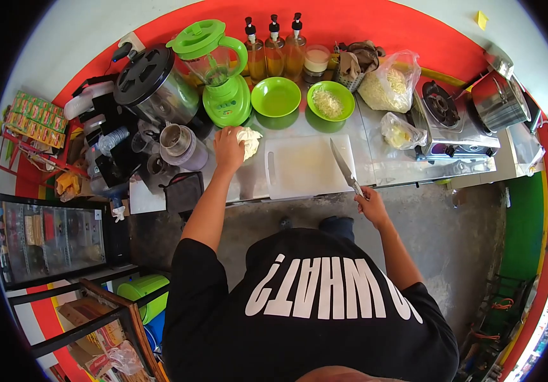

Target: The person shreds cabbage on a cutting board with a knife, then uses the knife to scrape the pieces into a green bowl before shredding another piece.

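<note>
My right hand is closed around the handle of a kitchen knife. The blade points away from me, over the right side of a white cutting board. To the board's left, my left hand grips a crumpled cream-coloured cloth on the metal counter; some of its fingers are hidden. Behind the board sit a green bowl with nothing visible inside and a second green bowl holding finely chopped pale food.
A green blender and a large steel container stand at the left. Pump bottles line the back wall. Plastic bags of food lie beside the gas stove at right, with a steel pot.
</note>
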